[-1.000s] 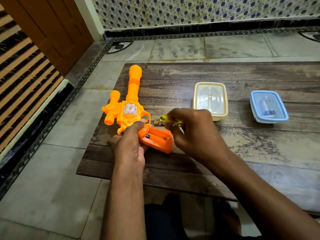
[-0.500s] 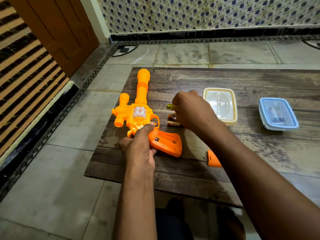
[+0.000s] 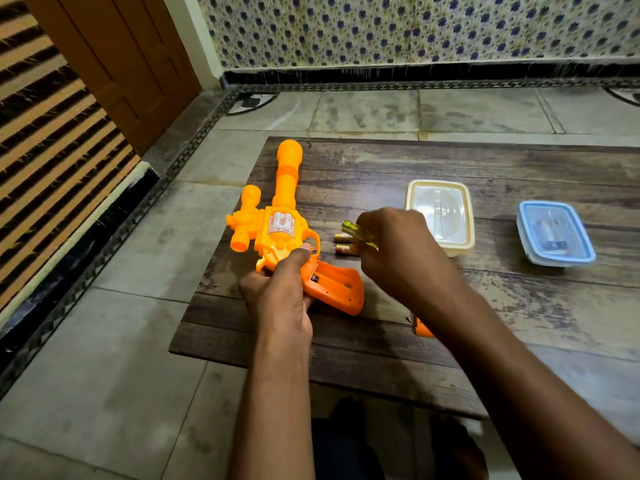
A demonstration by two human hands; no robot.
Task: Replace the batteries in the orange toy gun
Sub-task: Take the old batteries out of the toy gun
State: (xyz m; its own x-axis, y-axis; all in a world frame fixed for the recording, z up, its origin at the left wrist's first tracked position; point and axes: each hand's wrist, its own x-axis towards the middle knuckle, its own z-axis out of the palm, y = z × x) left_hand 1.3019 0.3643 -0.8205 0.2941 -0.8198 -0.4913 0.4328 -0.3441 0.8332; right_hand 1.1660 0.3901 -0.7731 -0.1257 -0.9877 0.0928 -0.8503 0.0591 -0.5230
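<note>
The orange toy gun (image 3: 277, 233) lies on the left of the worktop (image 3: 519, 306), its battery hole open. The left hand (image 3: 277, 296) grips its handle. The right hand (image 3: 398, 251) holds a yellow screwdriver (image 3: 353, 230) over two batteries (image 3: 344, 243) lying out; new ones are not in yet.
</note>
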